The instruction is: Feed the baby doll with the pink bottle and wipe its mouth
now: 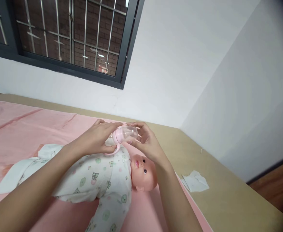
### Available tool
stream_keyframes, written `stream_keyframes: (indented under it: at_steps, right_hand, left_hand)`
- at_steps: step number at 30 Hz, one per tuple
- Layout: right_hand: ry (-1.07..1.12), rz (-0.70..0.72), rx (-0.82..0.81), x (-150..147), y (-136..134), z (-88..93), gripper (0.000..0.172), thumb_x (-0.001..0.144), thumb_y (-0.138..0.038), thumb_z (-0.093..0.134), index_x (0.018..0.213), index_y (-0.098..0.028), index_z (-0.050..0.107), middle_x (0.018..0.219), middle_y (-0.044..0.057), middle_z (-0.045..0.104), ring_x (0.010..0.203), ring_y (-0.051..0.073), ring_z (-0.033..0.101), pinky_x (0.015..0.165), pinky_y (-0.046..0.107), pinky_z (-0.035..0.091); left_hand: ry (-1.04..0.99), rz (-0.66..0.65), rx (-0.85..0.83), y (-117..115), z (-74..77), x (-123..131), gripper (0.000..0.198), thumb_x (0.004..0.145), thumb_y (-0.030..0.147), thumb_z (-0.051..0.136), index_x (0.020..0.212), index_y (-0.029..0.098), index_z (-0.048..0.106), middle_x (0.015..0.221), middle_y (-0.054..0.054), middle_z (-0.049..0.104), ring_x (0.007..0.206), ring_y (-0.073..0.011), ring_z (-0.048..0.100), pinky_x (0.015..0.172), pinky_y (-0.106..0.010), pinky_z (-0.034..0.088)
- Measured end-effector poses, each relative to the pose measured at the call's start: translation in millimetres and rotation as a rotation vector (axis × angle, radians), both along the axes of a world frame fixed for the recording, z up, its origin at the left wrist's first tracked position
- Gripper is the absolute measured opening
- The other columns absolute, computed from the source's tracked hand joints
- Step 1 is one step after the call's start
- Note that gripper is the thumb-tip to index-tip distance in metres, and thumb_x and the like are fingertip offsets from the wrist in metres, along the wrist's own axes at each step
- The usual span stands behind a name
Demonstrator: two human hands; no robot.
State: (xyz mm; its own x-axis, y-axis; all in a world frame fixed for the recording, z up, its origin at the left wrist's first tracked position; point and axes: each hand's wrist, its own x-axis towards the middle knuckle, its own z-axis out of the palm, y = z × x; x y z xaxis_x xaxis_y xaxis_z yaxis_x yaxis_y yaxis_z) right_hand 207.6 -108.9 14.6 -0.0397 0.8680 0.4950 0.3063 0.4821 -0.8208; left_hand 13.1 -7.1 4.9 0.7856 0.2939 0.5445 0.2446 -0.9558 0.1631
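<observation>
A baby bottle with a pink collar, a pink handle and a clear dome cap is tilted on its side above a baby doll's chest. My left hand is closed around the bottle's body, thumb below near the handle. With curved fingers, my right hand grips the clear cap from the right, its index finger above and thumb below. The baby doll lies on its back in white clothes with a green bear print. Its head is just beneath my right wrist.
A pink sheet lies under the doll on a wooden surface. Crumpled white tissue lies on the wood at the right. White walls and a barred window stand behind.
</observation>
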Motion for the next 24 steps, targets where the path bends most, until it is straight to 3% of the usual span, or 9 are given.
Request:
stream_keyframes:
  at_steps: [4, 11, 16, 24]
  right_hand:
    - [-0.066, -0.004, 0.002, 0.6, 1.8, -1.4, 0.043, 0.074, -0.027, 0.077, 0.113, -0.030, 0.058, 0.128, 0.004, 0.056, 0.118, 0.019, 0.054, 0.097, 0.037, 0.049]
    - [-0.055, 0.039, 0.007, 3.8, 4.8, -4.8, 0.036, 0.072, -0.027, 0.079, 0.103, -0.028, 0.061, 0.131, 0.004, 0.054, 0.122, 0.020, 0.052, 0.099, 0.037, 0.048]
    - [-0.061, 0.071, -0.001, 5.2, 5.7, -6.0, 0.035, 0.071, -0.026, 0.080, 0.101, -0.028, 0.061, 0.123, 0.003, 0.057, 0.124, 0.019, 0.051, 0.103, 0.039, 0.045]
    - [-0.039, 0.095, -0.038, 7.7, 8.0, -8.0, 0.031, 0.070, -0.029, 0.080, 0.096, -0.026, 0.063, 0.119, 0.005, 0.061, 0.122, 0.021, 0.052, 0.095, 0.040, 0.051]
  left_hand:
    - [0.009, 0.001, 0.005, -2.5, 2.1, -1.1, 0.061, 0.079, 0.030, 0.056, 0.136, 0.019, 0.038, 0.116, -0.005, 0.066, 0.090, -0.0192, 0.062, 0.093, -0.037, 0.029]
    - [0.061, 0.003, 0.054, 1.6, 0.0, -2.0, 0.056, 0.079, 0.031, 0.057, 0.132, 0.020, 0.044, 0.116, -0.004, 0.065, 0.105, -0.0232, 0.058, 0.102, -0.041, 0.026]
    - [0.125, 0.018, -0.012, 1.9, 1.0, -3.1, 0.055, 0.078, 0.030, 0.057, 0.132, 0.021, 0.046, 0.118, -0.006, 0.063, 0.108, -0.0254, 0.056, 0.087, -0.035, 0.040]
    - [0.163, 0.041, -0.022, 3.7, -1.0, -7.2, 0.053, 0.076, 0.029, 0.058, 0.128, 0.022, 0.049, 0.108, -0.005, 0.064, 0.100, -0.0241, 0.058, 0.078, -0.032, 0.044]
